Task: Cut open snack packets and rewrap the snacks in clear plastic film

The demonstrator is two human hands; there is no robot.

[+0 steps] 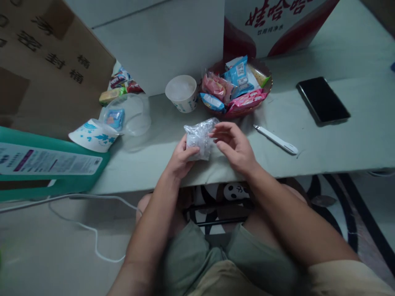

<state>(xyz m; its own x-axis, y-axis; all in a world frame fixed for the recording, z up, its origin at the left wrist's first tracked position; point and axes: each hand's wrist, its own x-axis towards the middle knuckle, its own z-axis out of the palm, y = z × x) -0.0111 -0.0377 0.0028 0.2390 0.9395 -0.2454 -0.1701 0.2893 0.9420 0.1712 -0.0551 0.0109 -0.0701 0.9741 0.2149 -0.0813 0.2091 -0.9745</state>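
A small bubble-wrapped package [200, 142] is above the near part of the table, its clear plastic crumpled at the top right. My left hand [184, 155] grips its left side, thumb across the front. What lies inside the wrap I cannot make out. My right hand [234, 146] is at the package's right side with curved fingers and the thumb held apart. Its fingertips are close to the plastic edge; whether they touch it I cannot tell. To the right of that hand lies a white craft knife [276, 139] with its tip pointing up and left.
Behind my hands stand a paper cup [182, 93] and a bowl of wrapped snacks [268, 91]. At left are a clear plastic container [135, 117], a tipped paper cup [92, 135], a green jug [92, 181] and a cardboard box [61, 37]. A phone [323, 100] lies at right.
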